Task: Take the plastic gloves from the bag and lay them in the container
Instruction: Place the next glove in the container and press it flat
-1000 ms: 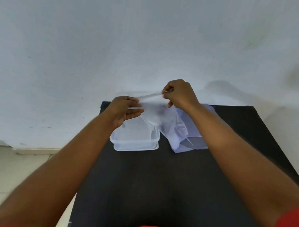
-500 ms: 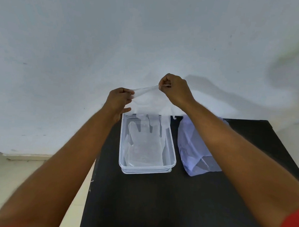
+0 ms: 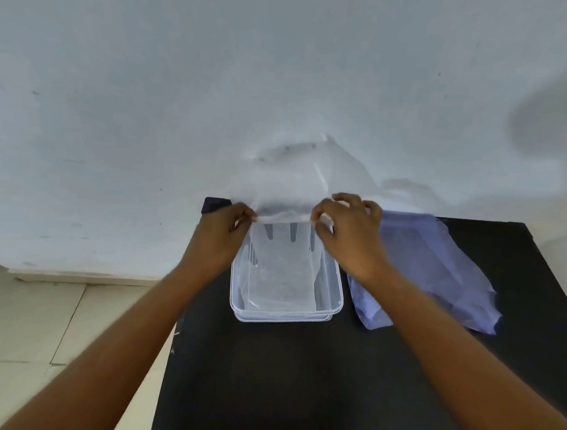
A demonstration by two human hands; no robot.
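Head view: two hands (left (image 3: pixel 221 236), right (image 3: pixel 349 237)) each pinch one glove (image 3: pixel 284 267) over one container (image 3: pixel 335 301).

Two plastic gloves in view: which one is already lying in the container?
The lower plastic glove, flat on the floor of the clear container. The other glove is pinched by the left hand and right hand at the container's far end.
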